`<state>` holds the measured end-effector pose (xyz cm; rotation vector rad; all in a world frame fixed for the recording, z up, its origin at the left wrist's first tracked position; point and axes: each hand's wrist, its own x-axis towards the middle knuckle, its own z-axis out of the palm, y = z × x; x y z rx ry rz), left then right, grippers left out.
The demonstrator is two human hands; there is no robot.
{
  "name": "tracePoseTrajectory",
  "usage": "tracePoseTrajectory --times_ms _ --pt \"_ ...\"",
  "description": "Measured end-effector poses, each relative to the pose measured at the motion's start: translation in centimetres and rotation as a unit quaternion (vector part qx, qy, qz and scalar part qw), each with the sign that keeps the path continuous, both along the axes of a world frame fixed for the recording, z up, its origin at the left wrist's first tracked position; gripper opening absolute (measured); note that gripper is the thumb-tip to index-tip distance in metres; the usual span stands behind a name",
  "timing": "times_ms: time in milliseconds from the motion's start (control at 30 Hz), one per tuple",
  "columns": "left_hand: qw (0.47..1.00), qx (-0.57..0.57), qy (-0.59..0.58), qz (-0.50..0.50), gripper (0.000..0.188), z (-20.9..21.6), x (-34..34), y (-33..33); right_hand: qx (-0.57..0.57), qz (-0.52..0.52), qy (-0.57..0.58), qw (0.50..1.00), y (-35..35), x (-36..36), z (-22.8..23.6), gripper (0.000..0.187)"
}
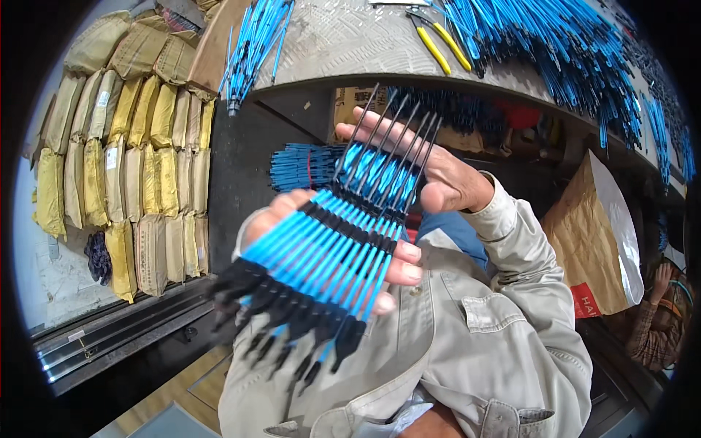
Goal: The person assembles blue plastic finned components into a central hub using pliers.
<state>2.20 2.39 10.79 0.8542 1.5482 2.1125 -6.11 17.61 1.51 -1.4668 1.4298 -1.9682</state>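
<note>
A fanned row of slender blue rods with black collars and black ends (321, 252) lies across my left hand (272, 217), whose fingers curl out from under its right edge. The wider black ends point down and left, smeared a little by motion. At the upper end, thin black tips stick out past shiny blue sections. My right hand (447, 174) is held open beside and behind these tips, fingers stretched out and palm toward them. Whether its fingers touch the tips, I cannot tell.
Above is a grey worktop (336, 44) with a big heap of blue rods (544, 51), a smaller pile (257, 44) and yellow-handled pliers (439, 42). A tied rod bundle (307, 166) sits below. Yellow packages (150, 109) are stacked left; a paper sack (593, 233) and another person (661, 314) are right.
</note>
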Motion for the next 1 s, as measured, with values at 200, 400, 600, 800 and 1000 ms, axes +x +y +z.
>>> tracePoseTrajectory --times_ms 200,400,600,800,1000 --pt "0.980 0.045 -0.180 -0.074 0.043 -4.3 -4.0 -3.9 -0.085 0.136 -0.377 0.912 -1.7 -5.6 0.1 0.089" --pt "0.982 -0.054 0.137 0.116 0.023 -9.4 -12.1 -4.0 0.081 -0.128 -0.310 0.939 -1.7 -15.2 -0.3 0.079" --pt "0.980 -0.095 0.050 0.169 0.024 -10.0 -15.8 -4.6 0.260 -0.322 0.107 0.904 -1.7 -26.9 2.9 0.045" --pt "0.973 -0.079 -0.013 0.216 0.027 -8.5 -15.7 -4.2 0.486 -0.392 0.456 0.634 -4.6 -33.1 1.0 0.011" --pt "0.976 -0.047 -0.064 0.203 0.033 -8.3 -14.8 -4.6 0.430 -0.398 0.460 0.668 -3.9 -33.7 0.3 0.010"
